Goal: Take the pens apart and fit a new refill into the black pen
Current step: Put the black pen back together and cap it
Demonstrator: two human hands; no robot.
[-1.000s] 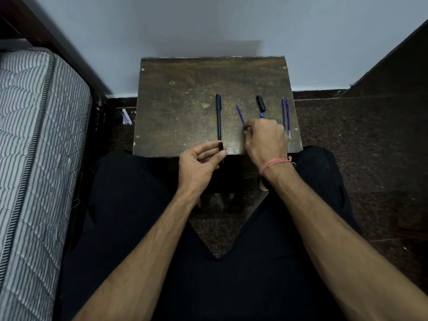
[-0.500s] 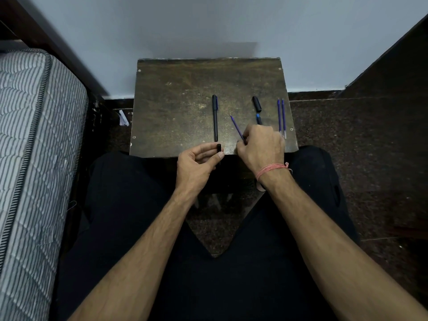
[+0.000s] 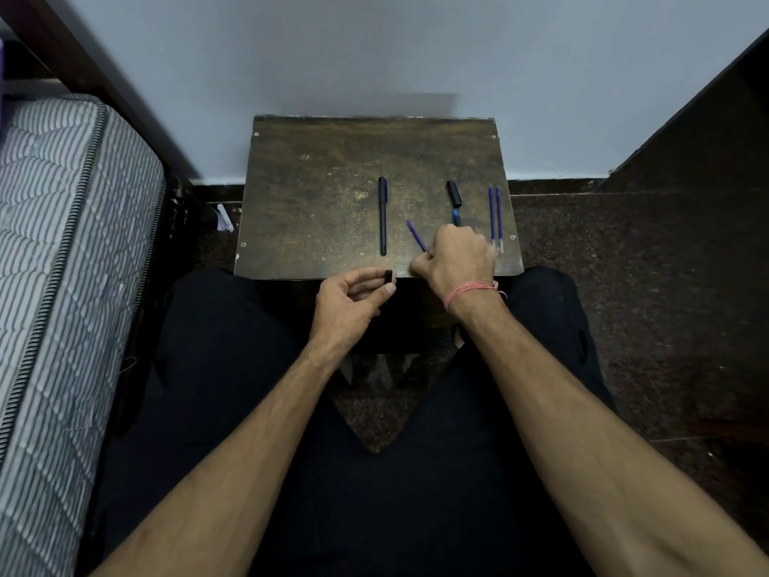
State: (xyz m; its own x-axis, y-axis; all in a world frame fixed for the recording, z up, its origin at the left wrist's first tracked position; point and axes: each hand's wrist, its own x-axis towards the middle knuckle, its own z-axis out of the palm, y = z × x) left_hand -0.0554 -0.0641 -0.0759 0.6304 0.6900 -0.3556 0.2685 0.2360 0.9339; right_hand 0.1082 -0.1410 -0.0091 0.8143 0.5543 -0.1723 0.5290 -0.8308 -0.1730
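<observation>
A whole black pen [image 3: 382, 216] lies lengthwise on the small dark wooden table [image 3: 316, 202]. My left hand [image 3: 351, 304] pinches a short black pen part [image 3: 388, 277] just off the table's near edge. My right hand [image 3: 455, 260] rests on the table and its fingers grip the near end of a thin purple refill [image 3: 416, 235] that slants up and left. A black cap [image 3: 453, 193] and a blue-tipped pen piece [image 3: 457, 216] lie just beyond my right hand. Two more purple refills [image 3: 495, 216] lie side by side near the right edge.
A striped mattress [image 3: 62, 264] runs along the left. The table stands against a pale wall [image 3: 374, 56], and a dark panel [image 3: 707, 131] stands at the right. My legs in black trousers [image 3: 233, 368] sit under the table's near edge. A scrap of paper [image 3: 224, 218] lies on the floor.
My right hand has drawn slightly back toward me with the purple refill, whose far end now slants more to the left. My left hand has hardly moved.
</observation>
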